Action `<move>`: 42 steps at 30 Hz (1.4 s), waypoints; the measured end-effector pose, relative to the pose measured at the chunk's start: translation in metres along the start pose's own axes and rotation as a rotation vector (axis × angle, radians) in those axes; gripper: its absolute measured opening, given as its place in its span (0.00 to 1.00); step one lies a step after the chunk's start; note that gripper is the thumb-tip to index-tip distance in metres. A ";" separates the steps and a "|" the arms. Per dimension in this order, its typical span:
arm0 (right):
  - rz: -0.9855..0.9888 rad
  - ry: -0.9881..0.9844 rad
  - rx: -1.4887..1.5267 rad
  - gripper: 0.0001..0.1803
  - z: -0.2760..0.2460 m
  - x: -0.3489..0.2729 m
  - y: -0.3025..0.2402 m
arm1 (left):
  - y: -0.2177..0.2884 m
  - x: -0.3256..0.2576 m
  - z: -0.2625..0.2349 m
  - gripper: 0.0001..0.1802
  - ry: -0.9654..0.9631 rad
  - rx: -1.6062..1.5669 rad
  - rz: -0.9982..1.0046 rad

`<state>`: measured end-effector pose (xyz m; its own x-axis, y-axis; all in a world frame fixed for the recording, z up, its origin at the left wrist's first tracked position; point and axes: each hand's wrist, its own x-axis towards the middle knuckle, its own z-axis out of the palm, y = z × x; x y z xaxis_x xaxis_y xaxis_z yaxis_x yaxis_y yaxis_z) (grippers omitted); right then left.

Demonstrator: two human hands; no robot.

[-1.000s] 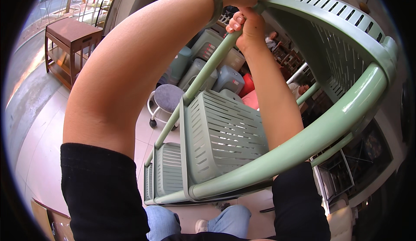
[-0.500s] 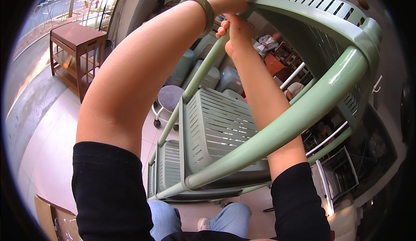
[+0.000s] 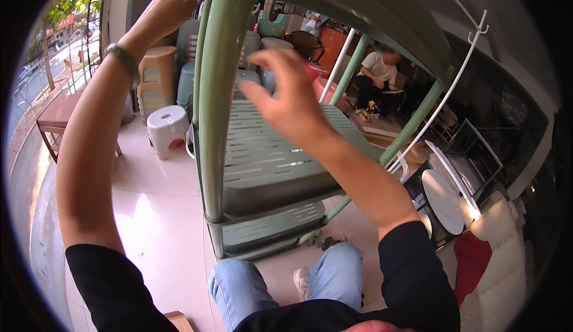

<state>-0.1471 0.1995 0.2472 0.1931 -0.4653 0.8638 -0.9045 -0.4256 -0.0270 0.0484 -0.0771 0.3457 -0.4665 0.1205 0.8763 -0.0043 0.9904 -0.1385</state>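
Note:
A green rack [image 3: 219,99] of round posts and slotted plastic tiers stands before me, its top tier overhead and partly cut off. My left hand [image 3: 170,10] reaches up along the outside of the near left post. Its fingers stretch toward the rack's upper edge; the tips run out at the picture's top, and I cannot tell how firmly they touch. In front of a slotted shelf [image 3: 274,147], between the posts, my right hand [image 3: 289,90] hangs empty. Its thumb and fingers are apart, slightly blurred by motion.
Left of the rack are a white stool [image 3: 167,130], stacked stools [image 3: 156,81] and a brown cart [image 3: 57,114]. Beyond it a person [image 3: 382,69] sits near a yellow drill [image 3: 369,112]. To the right are a white hooked stand [image 3: 456,78], a round tabletop [image 3: 443,201] and red cloth [image 3: 471,266].
My hands, close together at the rack's top corner before, have separated. The right one has let go of the post and come lower. The rack looks more upright, and the view has shifted.

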 end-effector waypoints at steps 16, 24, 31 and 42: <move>0.902 0.141 0.338 0.20 -0.182 -0.200 0.067 | 0.267 -0.231 0.053 0.27 0.172 -0.313 -0.748; 0.745 -0.277 0.450 0.26 -0.181 -0.224 -0.018 | 0.181 -0.278 0.033 0.18 0.226 -0.214 -0.943; 1.025 0.231 0.456 0.18 -0.243 -0.362 0.034 | 0.191 -0.247 0.038 0.25 0.212 0.194 -1.159; 2.268 0.466 0.356 0.11 -0.209 -0.728 -0.179 | 0.409 -0.044 0.191 0.28 -0.285 -0.230 -0.350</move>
<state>-0.2056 0.7764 -0.2716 -0.7603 -0.0936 -0.6428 0.6119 0.2291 -0.7570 -0.1013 0.3098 0.1620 -0.6951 -0.2129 0.6867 -0.0232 0.9613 0.2745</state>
